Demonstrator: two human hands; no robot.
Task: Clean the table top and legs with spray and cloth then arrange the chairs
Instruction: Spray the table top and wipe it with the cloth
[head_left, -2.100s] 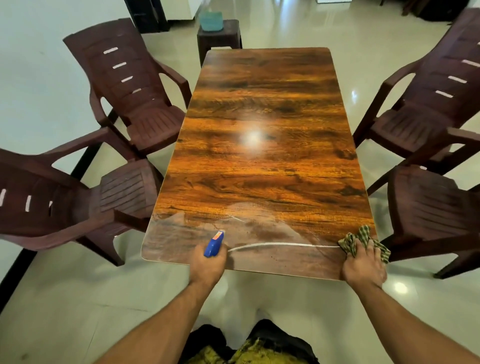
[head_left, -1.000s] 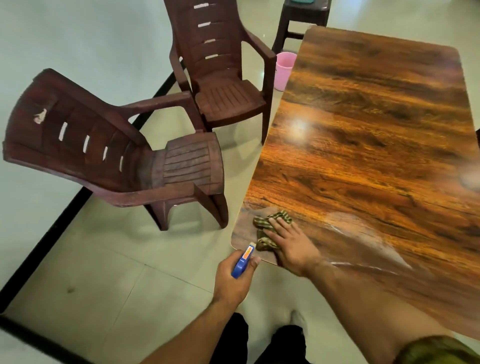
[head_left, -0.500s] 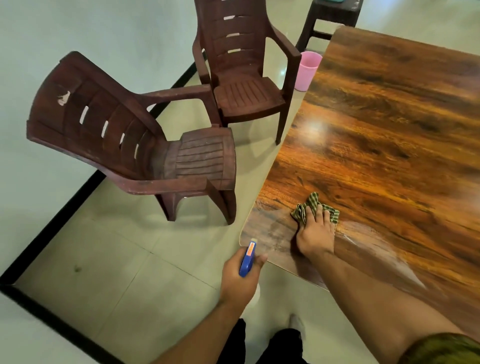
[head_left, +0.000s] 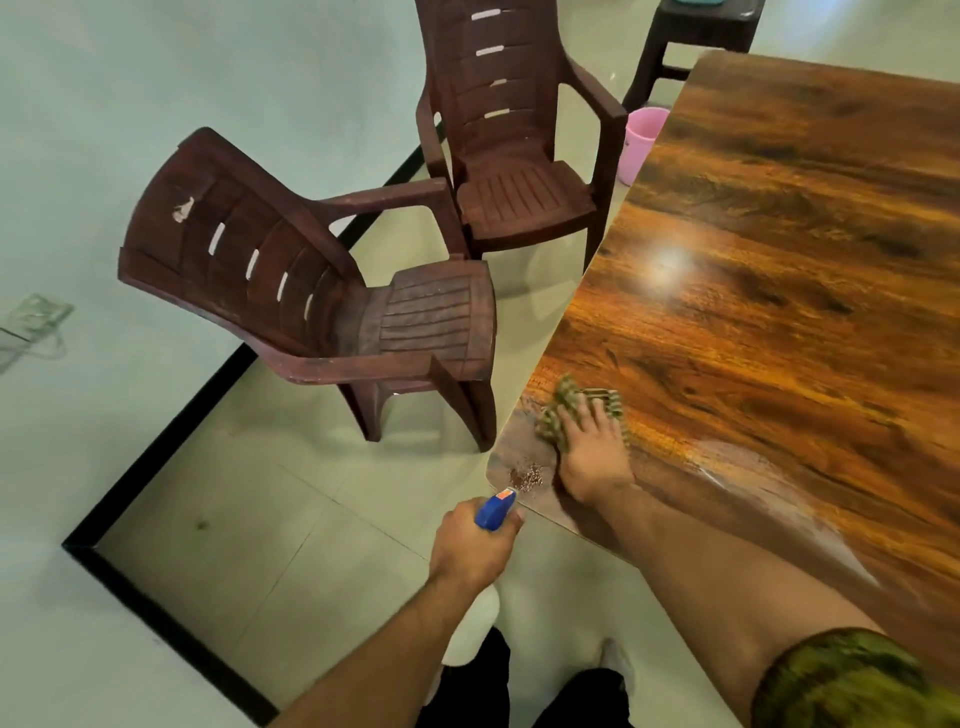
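The glossy wood-grain table top (head_left: 779, 291) fills the right side. My right hand (head_left: 592, 449) presses a green checked cloth (head_left: 558, 415) flat onto the table's near left corner, fingers spread over it. A small patch of reddish crumbs (head_left: 527, 475) lies on the corner just left of that hand. My left hand (head_left: 475, 543) grips a blue spray bottle (head_left: 496, 509) just off the table's corner, its nozzle toward the table. A wet, dull streak runs along the near edge.
Two dark brown plastic armchairs stand left of the table, one near (head_left: 332, 312) and one farther back (head_left: 514, 156). A pink bucket (head_left: 641, 140) sits on the floor by the table's far side, beside a dark stool (head_left: 696, 36). A black floor border (head_left: 171, 415) runs diagonally.
My right hand slid the cloth from the table's right near corner across to the left corner, then slightly back left toward the edge. The view swung left; crumbs now show on the corner.
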